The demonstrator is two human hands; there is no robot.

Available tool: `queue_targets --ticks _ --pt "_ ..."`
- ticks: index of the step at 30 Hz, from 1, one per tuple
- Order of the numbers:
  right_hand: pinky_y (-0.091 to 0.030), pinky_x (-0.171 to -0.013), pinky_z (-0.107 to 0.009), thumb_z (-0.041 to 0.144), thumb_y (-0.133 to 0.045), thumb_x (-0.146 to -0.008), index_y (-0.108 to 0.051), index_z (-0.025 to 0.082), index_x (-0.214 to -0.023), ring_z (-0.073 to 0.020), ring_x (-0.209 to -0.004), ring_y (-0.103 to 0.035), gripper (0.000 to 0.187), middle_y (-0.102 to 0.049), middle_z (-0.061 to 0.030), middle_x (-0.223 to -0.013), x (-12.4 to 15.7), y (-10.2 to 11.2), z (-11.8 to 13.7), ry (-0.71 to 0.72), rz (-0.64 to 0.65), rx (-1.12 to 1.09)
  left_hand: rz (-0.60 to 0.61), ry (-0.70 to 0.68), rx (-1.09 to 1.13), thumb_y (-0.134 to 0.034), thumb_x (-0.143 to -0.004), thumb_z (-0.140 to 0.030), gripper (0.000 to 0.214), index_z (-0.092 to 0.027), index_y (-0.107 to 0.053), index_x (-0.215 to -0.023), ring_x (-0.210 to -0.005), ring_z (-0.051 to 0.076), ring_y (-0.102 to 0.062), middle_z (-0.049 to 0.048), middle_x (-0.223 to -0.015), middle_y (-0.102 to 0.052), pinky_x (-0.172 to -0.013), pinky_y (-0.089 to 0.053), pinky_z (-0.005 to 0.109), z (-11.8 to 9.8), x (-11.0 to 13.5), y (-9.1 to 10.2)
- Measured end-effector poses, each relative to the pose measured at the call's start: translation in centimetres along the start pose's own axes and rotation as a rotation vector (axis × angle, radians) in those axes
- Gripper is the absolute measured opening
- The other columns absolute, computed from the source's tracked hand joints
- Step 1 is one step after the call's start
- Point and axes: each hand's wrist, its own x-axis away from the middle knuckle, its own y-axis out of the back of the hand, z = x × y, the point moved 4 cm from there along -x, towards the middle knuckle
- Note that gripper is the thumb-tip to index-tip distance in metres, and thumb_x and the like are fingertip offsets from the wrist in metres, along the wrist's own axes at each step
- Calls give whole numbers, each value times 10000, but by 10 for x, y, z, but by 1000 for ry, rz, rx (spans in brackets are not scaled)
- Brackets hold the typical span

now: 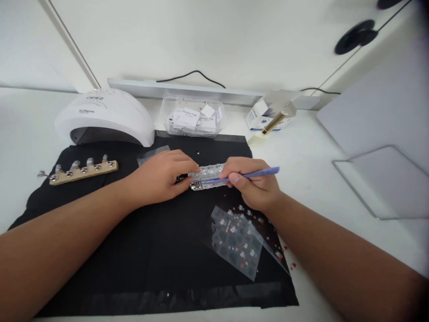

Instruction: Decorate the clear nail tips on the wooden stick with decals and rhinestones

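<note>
A small clear compartment box of rhinestones (214, 170) lies on the black mat, with shiny stones in its sections. My left hand (167, 174) is closed on the box's left end, thumb and fingers at its edge. In my right hand (254, 183) is a slim purple tool, by its shape a pair of tweezers (264, 172), held like a pen. The tip points left and reaches over the front left compartments. Whether the tip grips a stone is too small to tell. My right fingers also hide part of the box's right end.
A white nail lamp (103, 114) stands back left, before it a wooden stand with nail tips (83, 172). Behind the mat (147, 264) are a plastic tub of pads (192, 118), an open carton (263, 114) and a gold-capped bottle (275, 123). Printed clear bags (237, 241) lie front right.
</note>
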Motion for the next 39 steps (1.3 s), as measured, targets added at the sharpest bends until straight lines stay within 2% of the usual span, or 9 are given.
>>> queue_targets --ticks 39 --pt "-396 -522 -251 243 -536 -959 -672 160 -823 -110 -584 -504 209 -560 -6 -668 1 0 -3 -55 -40 -35 10 13 4 -548 -903 -176 210 -137 -694 -1049 -952 228 -682 100 -1026 -745 -848 -548 369 0 0 0"
